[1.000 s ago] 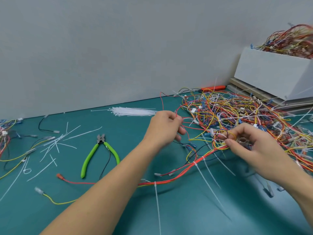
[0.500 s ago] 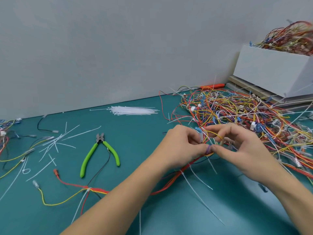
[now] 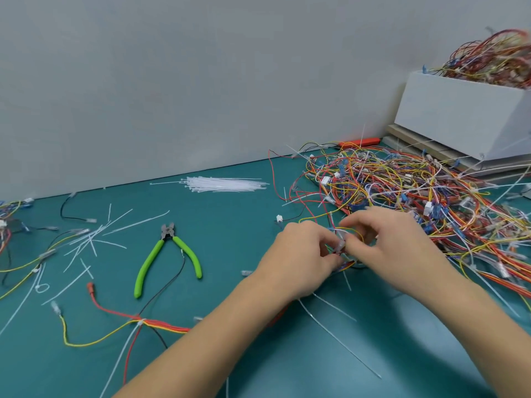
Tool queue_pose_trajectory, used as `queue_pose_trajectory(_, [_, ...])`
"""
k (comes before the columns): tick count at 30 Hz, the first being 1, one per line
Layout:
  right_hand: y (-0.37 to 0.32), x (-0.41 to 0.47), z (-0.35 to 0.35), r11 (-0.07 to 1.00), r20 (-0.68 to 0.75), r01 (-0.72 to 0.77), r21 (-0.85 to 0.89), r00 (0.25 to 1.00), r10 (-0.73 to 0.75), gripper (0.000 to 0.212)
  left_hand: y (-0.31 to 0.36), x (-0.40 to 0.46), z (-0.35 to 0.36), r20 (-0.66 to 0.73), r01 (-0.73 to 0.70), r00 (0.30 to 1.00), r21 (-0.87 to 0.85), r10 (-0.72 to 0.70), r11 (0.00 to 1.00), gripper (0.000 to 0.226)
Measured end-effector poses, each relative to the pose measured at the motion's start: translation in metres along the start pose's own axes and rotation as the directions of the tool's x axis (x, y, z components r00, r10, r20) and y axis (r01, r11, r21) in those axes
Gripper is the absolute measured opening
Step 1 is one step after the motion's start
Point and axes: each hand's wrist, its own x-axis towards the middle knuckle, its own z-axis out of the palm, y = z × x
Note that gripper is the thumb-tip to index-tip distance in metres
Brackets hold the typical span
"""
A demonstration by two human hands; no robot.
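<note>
At the pile's edge: left hand [image 3: 304, 254] and right hand [image 3: 393, 248] now sit knuckle to knuckle; a second ago they worked apart.
Left hand: it has swung in from a red wire farther back; its curled fingers pinch the harness [image 3: 340, 245] end.
Right hand: it is out of the pile [image 3: 416, 196], fingertips nipping the same small yellow loop.
Harness: held just over the table [image 3: 230, 225] between both hands, with its tied red-orange tail trailing left.
Tie tails [image 3: 339, 339]: long, white, uncut, jutting out below the hands.
Cutters [image 3: 149, 262]: well off to the left, untouched.
Meaning: gathering seems done and binding this end looks to be starting; trimming probably comes later.
</note>
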Motion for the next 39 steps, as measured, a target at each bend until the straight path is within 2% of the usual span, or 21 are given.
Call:
queue_pose_trajectory(1, [-0.001,0.000,0.000,0.998,-0.001,0.034,-0.057,0.999,-0.035,0.010,0.001,0.000,-0.001,0.002,-0.013,1.000,0.032,0.013,0.999,0.008])
queue_pose_trajectory(3, [-0.002,0.002,0.000,0.999,-0.024,0.032,-0.022,0.999,-0.032,0.011,0.002,-0.002,-0.002,0.014,-0.048,0.999,0.074,0.047,0.996,0.006])
queue_pose_trajectory(5, [-0.001,0.005,-0.002,0.992,-0.079,-0.066,0.104,0.994,0.074,0.017,0.000,-0.004,-0.001,0.004,-0.096,0.995,0.090,0.096,0.991,0.010])
queue_pose_trajectory(7, [0.003,0.007,-0.003,0.981,-0.112,-0.158,0.114,0.979,0.171,0.015,-0.003,-0.007,0.000,-0.071,-0.107,0.992,0.028,0.109,0.994,0.008])
queue_pose_trajectory(9, [0.010,0.006,-0.002,0.971,-0.070,-0.238,0.038,0.968,0.240,0.011,-0.006,-0.009,0.000,-0.153,-0.057,0.988,-0.180,0.030,0.982,0.007])
queue_pose_trajectory(12, [0.016,0.004,-0.001,0.948,0.001,-0.307,0.081,0.951,0.308,0.017,-0.011,-0.011,-0.005,-0.181,0.036,0.971,-0.541,-0.158,0.841,0.020])
queue_pose_trajectory(14, [0.016,0.002,-0.002,0.940,-0.065,-0.300,0.162,0.947,0.314,0.025,-0.013,-0.013,-0.010,-0.145,0.082,0.955,-0.706,-0.257,0.704,0.014])
queue_pose_trajectory(15, [0.016,0.002,-0.002,0.931,-0.115,-0.298,0.209,0.938,0.326,0.028,-0.013,-0.014,-0.012,-0.136,0.091,0.950,-0.739,-0.280,0.667,0.010])
queue_pose_trajectory(17, [0.014,0.001,-0.003,0.879,-0.167,-0.320,0.355,0.903,0.396,0.032,-0.015,-0.017,-0.012,-0.163,0.090,0.943,-0.713,-0.290,0.695,0.013])
queue_pose_trajectory(20, [0.008,0.002,-0.006,0.653,-0.068,-0.353,0.670,0.847,0.528,0.030,-0.015,-0.020,-0.013,-0.179,0.096,0.933,-0.711,-0.311,0.696,0.012])
queue_pose_trajectory(22, [0.007,0.003,-0.010,0.530,0.020,-0.376,0.760,0.829,0.559,0.025,-0.014,-0.022,-0.016,-0.164,0.112,0.925,-0.745,-0.344,0.658,0.013])
queue_pose_trajectory(24, [0.008,0.005,-0.014,0.466,0.082,-0.402,0.788,0.820,0.567,0.021,-0.015,-0.022,-0.019,-0.171,0.120,0.929,-0.701,-0.329,0.703,0.012])
queue_pose_trajectory(26, [0.012,0.007,-0.018,0.470,0.102,-0.432,0.770,0.810,0.577,0.016,-0.015,-0.024,-0.022,-0.181,0.129,0.939,-0.600,-0.291,0.790,0.011])
queue_pose_trajectory(28, [0.016,0.010,-0.023,0.529,0.098,-0.452,0.718,0.818,0.567,0.010,-0.016,-0.025,-0.025,-0.196,0.123,0.947,-0.515,-0.256,0.848,0.012])
queue_pose_trajectory(32, [0.023,0.012,-0.035,0.614,0.078,-0.424,0.666,0.858,0.508,0.013,-0.024,-0.027,-0.039,-0.253,0.082,0.934,-0.538,-0.254,0.839,0.012])
queue_pose_trajectory(35, [0.026,0.013,-0.039,0.593,0.075,-0.408,0.694,0.860,0.505,0.012,-0.027,-0.031,-0.049,-0.305,0.049,0.916,-0.560,-0.262,0.827,0.011])
queue_pose_trajectory(39, [0.024,0.015,-0.040,0.603,0.011,-0.362,0.711,0.863,0.505,0.014,-0.028,-0.038,-0.063,-0.436,-0.084,0.884,-0.503,-0.168,0.860,0.008])
